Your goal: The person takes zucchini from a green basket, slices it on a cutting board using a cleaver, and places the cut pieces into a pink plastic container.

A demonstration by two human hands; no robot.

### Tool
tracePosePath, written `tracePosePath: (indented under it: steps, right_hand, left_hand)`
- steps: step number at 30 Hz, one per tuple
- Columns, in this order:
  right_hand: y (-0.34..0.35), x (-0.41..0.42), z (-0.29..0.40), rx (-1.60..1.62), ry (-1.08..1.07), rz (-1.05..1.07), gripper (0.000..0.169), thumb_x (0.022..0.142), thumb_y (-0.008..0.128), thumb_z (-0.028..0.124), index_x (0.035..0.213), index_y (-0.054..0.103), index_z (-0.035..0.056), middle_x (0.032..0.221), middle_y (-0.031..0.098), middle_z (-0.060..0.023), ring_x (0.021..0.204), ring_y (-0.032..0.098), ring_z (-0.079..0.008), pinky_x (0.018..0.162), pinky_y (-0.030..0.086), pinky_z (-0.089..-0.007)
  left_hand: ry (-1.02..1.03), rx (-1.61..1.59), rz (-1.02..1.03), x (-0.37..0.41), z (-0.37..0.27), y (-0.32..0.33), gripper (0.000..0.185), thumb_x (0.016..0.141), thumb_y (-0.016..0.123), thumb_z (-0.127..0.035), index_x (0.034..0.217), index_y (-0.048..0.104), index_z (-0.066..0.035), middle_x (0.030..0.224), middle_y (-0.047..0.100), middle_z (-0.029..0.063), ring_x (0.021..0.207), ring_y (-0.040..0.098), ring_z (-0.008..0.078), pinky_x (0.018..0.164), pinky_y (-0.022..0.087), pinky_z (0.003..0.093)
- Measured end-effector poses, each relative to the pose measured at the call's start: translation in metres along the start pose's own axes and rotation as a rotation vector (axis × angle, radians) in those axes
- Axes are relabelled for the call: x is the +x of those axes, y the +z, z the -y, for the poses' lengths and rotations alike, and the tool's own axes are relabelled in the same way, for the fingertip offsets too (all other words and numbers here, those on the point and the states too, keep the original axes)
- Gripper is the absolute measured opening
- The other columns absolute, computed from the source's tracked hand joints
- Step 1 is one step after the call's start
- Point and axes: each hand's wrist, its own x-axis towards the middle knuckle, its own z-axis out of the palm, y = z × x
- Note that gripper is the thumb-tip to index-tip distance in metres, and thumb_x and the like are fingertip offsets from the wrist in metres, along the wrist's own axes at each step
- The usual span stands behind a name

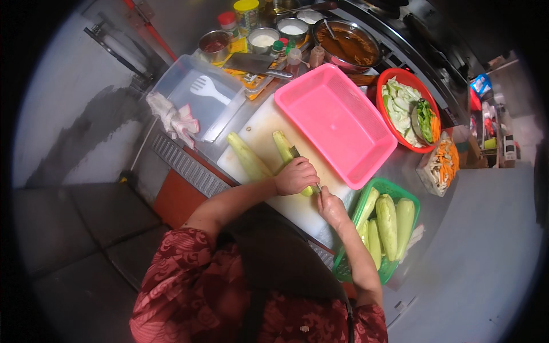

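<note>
My right hand [333,206] is closed around the handle of a knife [294,151]. The blade lies lengthwise along a pale green squash [281,143] on the white cutting board [317,229]. Closed over the middle of this squash and the blade is my left hand [297,176], which hides most of both. How deep the blade sits cannot be seen. Left of my left hand, a second squash [246,155] lies on the board, partly behind my forearm. A pink plastic basket [336,124] overlaps the board's far right side.
By my right forearm, a green basket [343,268] holds several squash. Cut vegetables fill a red bowl [435,109] farther right. At the left stands a clear plastic bin [176,75] with a white slotted spatula [210,89]. A cleaver [248,63] lies beyond, near a sauce pan [349,43].
</note>
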Motion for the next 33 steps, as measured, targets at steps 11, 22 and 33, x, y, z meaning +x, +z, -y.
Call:
tracePosePath:
  steps: [11, 22, 33]
  right_hand:
    - [0.02, 0.002, -0.022, 0.036, -0.042, -0.028, 0.014, 0.091, 0.048, 0.012, 0.094, 0.046, -0.0013, 0.065, 0.059, -0.0259, 0.059, 0.059, -0.0444, 0.054, 0.047, -0.0534]
    - [0.039, 0.015, -0.024, -0.104, -0.023, 0.034, 0.02, 0.09, 0.045, 0.014, 0.098, 0.047, -0.0043, 0.069, 0.062, -0.0278, 0.064, 0.064, -0.0433, 0.058, 0.051, -0.0525]
    - [0.014, 0.03, 0.001, -0.12, 0.072, 0.123, 0.027, 0.088, 0.043, 0.014, 0.102, 0.051, -0.0067, 0.081, 0.064, -0.0304, 0.078, 0.065, -0.0442, 0.072, 0.052, -0.0518]
  left_hand:
    - [-0.022, -0.014, 0.036, -0.004, 0.006, 0.016, 0.011, 0.083, 0.063, -0.022, 0.093, 0.061, -0.017, 0.089, 0.054, -0.0011, 0.093, 0.053, 0.018, 0.094, 0.036, 0.0389]
    - [-0.086, -0.031, 0.03, -0.019, 0.004, 0.017, 0.013, 0.081, 0.066, -0.02, 0.093, 0.061, -0.014, 0.09, 0.056, 0.002, 0.093, 0.054, 0.0219, 0.094, 0.037, 0.0401]
    - [-0.478, 0.045, 0.06, -0.043, -0.027, 0.007, 0.019, 0.078, 0.066, -0.011, 0.094, 0.058, -0.01, 0.103, 0.057, 0.008, 0.105, 0.052, 0.0298, 0.091, 0.041, 0.0408]
